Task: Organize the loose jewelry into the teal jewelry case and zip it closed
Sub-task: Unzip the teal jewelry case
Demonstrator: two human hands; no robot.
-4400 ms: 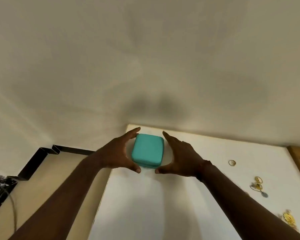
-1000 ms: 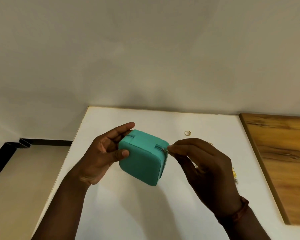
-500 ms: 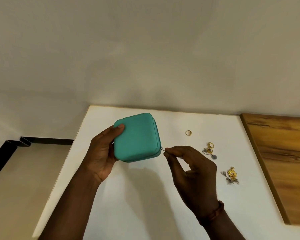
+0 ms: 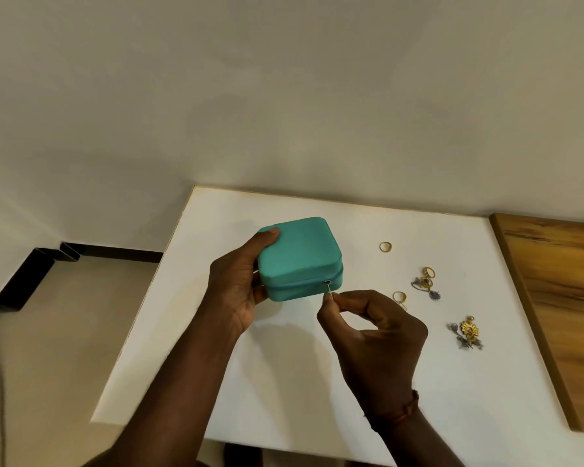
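The left hand (image 4: 240, 291) grips the square, round-cornered teal jewelry case (image 4: 299, 254) by its left side, thumb on the lid, toward the far left corner of the white desk (image 4: 284, 382). The right hand (image 4: 375, 335) pinches the small metal zipper pull (image 4: 329, 287) at the case's near right corner. To open it cleanly, the left hand should brace the case while the pull runs along the seam, not outward (such a slim tab probably slips easily). The gold rings (image 4: 385, 246) and pendants (image 4: 469, 330) wait near the desk's right edge.

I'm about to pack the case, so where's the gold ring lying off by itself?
In the head view the gold ring lies on the white table, right of the teal jewelry case and beyond the other loose jewelry.
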